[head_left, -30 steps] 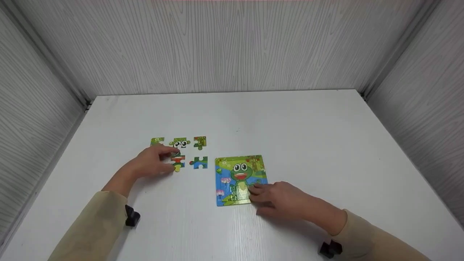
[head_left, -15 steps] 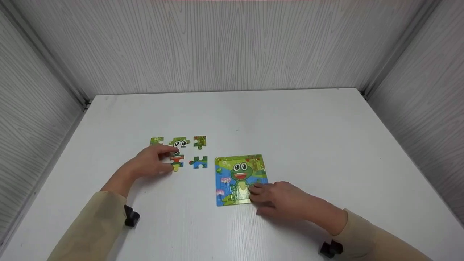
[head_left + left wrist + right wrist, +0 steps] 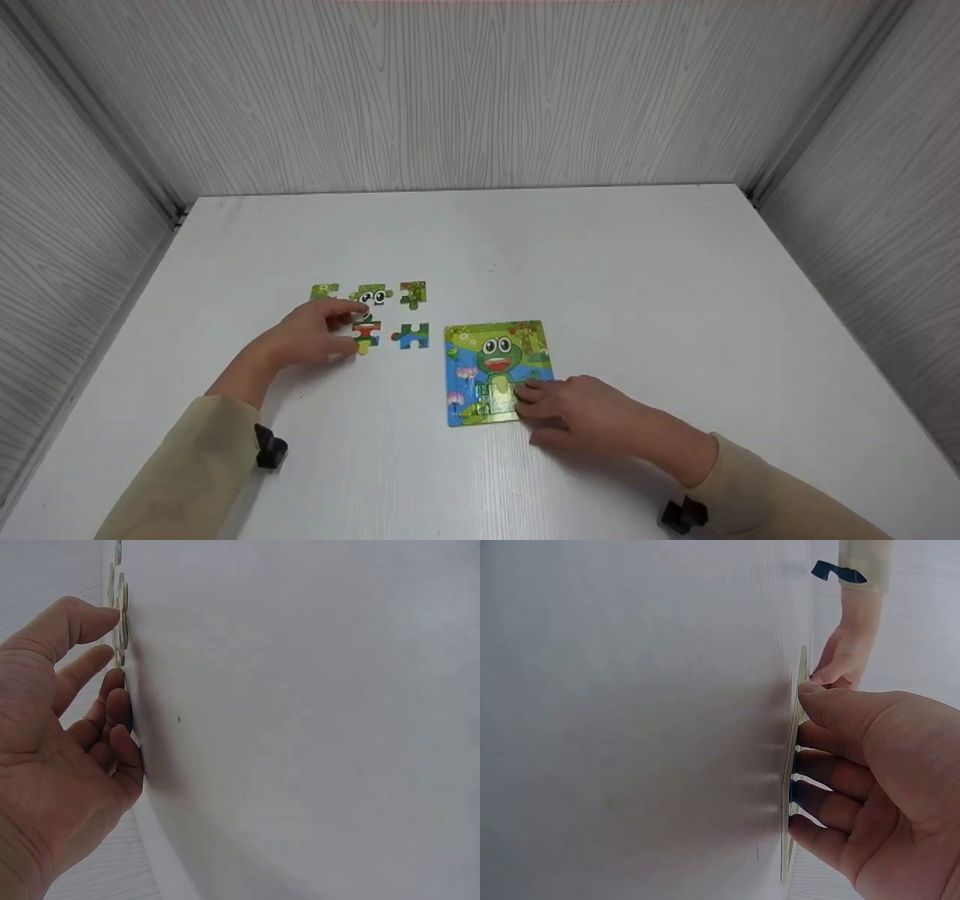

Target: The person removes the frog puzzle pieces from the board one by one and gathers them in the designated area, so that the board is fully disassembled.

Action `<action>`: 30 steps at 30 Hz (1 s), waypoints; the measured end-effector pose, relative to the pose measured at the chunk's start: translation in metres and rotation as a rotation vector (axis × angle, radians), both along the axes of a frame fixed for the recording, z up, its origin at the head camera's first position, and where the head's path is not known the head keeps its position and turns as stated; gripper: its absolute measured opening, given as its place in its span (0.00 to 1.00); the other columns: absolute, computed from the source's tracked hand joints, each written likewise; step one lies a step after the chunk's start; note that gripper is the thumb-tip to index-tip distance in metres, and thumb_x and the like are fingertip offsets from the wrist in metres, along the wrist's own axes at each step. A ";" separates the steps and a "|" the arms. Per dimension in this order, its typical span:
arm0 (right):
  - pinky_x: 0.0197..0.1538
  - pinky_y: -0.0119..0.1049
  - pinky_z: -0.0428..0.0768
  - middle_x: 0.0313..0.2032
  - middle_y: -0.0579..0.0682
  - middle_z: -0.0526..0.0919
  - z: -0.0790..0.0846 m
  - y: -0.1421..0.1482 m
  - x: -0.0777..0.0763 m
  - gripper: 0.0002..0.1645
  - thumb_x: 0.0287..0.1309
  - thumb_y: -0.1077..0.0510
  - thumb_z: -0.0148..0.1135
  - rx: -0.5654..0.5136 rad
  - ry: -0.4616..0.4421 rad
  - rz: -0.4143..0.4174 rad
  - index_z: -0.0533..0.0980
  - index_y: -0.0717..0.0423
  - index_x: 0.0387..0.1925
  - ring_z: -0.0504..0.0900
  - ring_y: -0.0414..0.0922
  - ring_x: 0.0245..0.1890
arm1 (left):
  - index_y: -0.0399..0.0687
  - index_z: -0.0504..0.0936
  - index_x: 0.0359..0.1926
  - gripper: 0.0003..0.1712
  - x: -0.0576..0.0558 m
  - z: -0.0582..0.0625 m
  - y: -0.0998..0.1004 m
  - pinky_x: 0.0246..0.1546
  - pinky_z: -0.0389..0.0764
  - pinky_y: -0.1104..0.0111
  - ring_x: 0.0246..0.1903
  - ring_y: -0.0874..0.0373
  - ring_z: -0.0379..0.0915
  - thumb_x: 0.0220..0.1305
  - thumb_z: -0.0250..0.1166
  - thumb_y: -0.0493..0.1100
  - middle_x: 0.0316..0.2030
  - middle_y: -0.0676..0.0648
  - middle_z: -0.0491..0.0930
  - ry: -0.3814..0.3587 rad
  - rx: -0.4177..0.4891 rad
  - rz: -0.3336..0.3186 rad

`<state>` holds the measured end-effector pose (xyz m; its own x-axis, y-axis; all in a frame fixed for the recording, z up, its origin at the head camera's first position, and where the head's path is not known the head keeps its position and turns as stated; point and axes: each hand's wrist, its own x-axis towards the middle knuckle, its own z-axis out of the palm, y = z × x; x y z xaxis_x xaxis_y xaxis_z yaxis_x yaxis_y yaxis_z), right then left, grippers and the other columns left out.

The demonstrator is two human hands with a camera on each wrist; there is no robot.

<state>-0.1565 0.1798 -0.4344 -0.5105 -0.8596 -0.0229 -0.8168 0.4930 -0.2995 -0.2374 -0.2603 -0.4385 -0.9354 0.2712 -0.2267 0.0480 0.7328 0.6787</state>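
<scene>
My left hand [image 3: 319, 334] reaches to a puzzle piece [image 3: 366, 330] with a red frog mouth on it, thumb and forefinger at its edges. In the left wrist view the thumb [image 3: 97, 621] lies against the piece's thin edge, and the other fingers are bent near the table. Just above it lies an eye piece [image 3: 373, 295], partly behind the forefinger. My right hand [image 3: 581, 412] rests its fingertips on the lower right part of a square frog puzzle board [image 3: 465, 375], which it partly covers. The thumb [image 3: 810, 688] is at the board's edge in the right wrist view.
A corner piece [image 3: 324, 289] lies beyond the left hand. To the right of the eye piece is a tree piece [image 3: 414, 292], with a blue and green piece [image 3: 414, 337] nearer me. All lie on a white table [image 3: 637, 262] with panels [image 3: 480, 97] behind and at both sides.
My left hand and the mouth piece have shifted very slightly to the left. The right hand and the board stay where they were.
</scene>
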 end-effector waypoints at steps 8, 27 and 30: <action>0.59 0.51 0.83 0.69 0.55 0.77 0.000 -0.001 -0.002 0.26 0.72 0.51 0.68 0.001 -0.008 0.008 0.81 0.53 0.67 0.77 0.51 0.69 | 0.46 0.78 0.72 0.35 0.003 0.017 0.012 0.54 0.76 0.54 0.56 0.45 0.71 0.67 0.74 0.49 0.58 0.40 0.78 0.110 -0.019 0.015; 0.53 0.53 0.84 0.71 0.53 0.76 0.002 0.000 0.000 0.27 0.73 0.48 0.66 0.047 -0.007 -0.018 0.80 0.51 0.69 0.76 0.52 0.70 | 0.48 0.83 0.66 0.32 0.023 0.029 0.133 0.55 0.80 0.56 0.53 0.49 0.76 0.62 0.79 0.50 0.53 0.46 0.81 0.150 -0.001 -0.321; 0.54 0.53 0.84 0.71 0.53 0.76 0.001 -0.001 0.000 0.27 0.73 0.48 0.66 0.054 -0.015 -0.024 0.80 0.52 0.69 0.76 0.52 0.70 | 0.47 0.84 0.65 0.32 0.023 0.024 0.141 0.55 0.80 0.56 0.51 0.51 0.75 0.62 0.79 0.50 0.52 0.48 0.81 0.135 -0.015 -0.358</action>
<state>-0.1564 0.1792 -0.4329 -0.5300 -0.8445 -0.0773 -0.8002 0.5282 -0.2841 -0.2148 -0.1191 -0.4150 -0.8037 0.5839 -0.1141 0.3911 0.6630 0.6383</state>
